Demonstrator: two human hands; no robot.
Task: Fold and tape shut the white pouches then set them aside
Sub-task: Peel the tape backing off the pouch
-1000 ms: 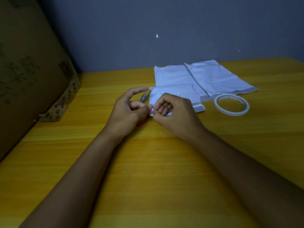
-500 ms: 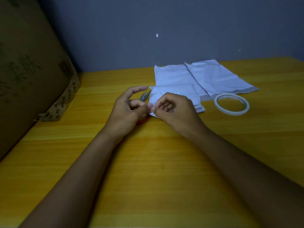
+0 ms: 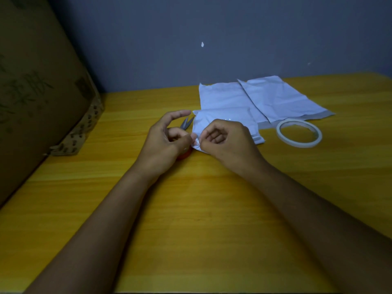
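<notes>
Box (image 3: pixel 38 81) stood at left on the table (image 3: pixel 191 209); two flat pouches (image 3: pixel 275 98) lay behind the tape roll (image 3: pixel 299 134). I saw the folded pouch (image 3: pixel 224 119) mid-table, its near corner pinched by both the left hand (image 3: pixel 165 143) and right hand (image 3: pixel 227 143), scissors (image 3: pixel 186 124) beside. I judged it light, limp, slippery: best held at the fold edge.

Yellow wood-grain table (image 3: pixel 191 219) abuts a plain grey-blue wall (image 3: pixel 233 39). A large brown cardboard box (image 3: pixel 38 85) stands at the table's left. Lighting is dim.
</notes>
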